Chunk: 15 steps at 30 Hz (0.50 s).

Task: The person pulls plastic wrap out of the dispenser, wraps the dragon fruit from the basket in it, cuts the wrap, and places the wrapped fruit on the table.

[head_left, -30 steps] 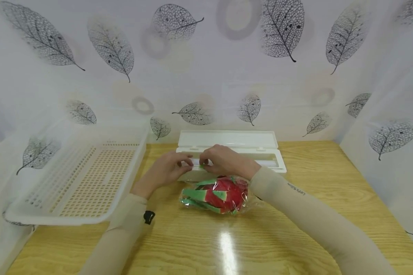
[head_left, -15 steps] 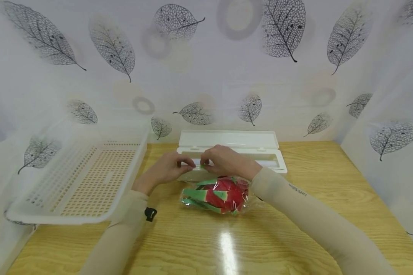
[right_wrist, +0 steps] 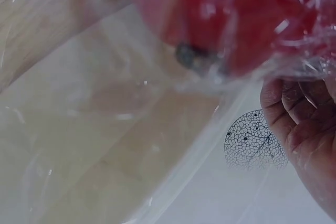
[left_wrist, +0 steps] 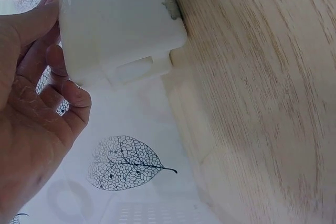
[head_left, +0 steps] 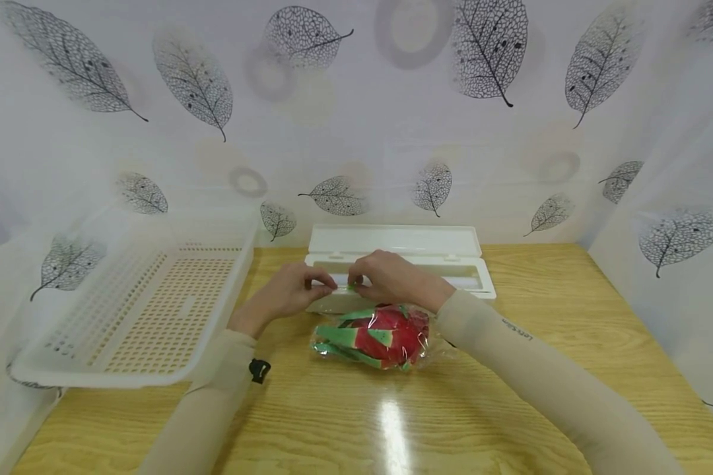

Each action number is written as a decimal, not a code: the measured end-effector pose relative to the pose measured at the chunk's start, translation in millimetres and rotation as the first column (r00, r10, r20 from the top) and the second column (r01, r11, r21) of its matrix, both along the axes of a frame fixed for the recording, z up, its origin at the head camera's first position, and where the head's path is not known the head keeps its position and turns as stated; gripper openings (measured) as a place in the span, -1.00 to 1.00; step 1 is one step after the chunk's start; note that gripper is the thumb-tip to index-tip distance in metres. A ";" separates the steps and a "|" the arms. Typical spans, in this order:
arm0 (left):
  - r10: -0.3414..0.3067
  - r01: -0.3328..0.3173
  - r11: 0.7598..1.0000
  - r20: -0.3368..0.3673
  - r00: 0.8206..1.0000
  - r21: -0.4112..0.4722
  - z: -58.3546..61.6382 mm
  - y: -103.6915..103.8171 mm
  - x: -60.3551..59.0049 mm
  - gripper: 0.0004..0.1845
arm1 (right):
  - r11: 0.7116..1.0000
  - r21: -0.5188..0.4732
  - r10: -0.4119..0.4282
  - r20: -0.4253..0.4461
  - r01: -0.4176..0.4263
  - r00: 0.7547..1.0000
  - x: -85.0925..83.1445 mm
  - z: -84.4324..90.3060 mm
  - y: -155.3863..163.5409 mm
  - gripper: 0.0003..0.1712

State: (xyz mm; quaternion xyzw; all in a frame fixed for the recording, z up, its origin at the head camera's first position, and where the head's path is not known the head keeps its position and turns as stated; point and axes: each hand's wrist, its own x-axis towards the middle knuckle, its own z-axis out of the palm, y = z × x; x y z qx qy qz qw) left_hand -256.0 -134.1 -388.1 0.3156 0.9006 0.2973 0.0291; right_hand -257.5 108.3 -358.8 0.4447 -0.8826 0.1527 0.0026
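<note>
A white cling film dispenser (head_left: 340, 304) stands lengthwise at the back of the table, its lid (head_left: 392, 237) flipped up. Inside lies a pale roll (head_left: 466, 283). My left hand (head_left: 282, 290) pinches the dispenser's front edge with thumb and forefinger; in the left wrist view its thumb lies along the box wall (left_wrist: 115, 24). My right hand (head_left: 387, 277) pinches a small green slider (head_left: 351, 287) on that same edge, just right of the left fingertips. In front lies a dragon fruit (head_left: 386, 336) in clear film, green tips pointing left; its film fills much of the right wrist view.
A white perforated basket (head_left: 214, 356) stands at the left, overlapping the left forearm in the head view. A leaf-patterned curtain (head_left: 356, 132) hangs behind the wooden table (head_left: 333, 422) and along its sides. The left forearm wears a black band (head_left: 259, 371).
The left fingertips have shifted slightly right along the dispenser's edge. The right hand and green slider have crept a little right too. The dragon fruit and basket stay put.
</note>
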 end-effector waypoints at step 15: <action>0.011 -0.011 1.000 0.017 1.000 0.001 0.2 -0.3 0.3 -0.88 | 1.000 0.007 -0.003 -0.003 0.003 1.000 1.1 1.8 7.3 -0.89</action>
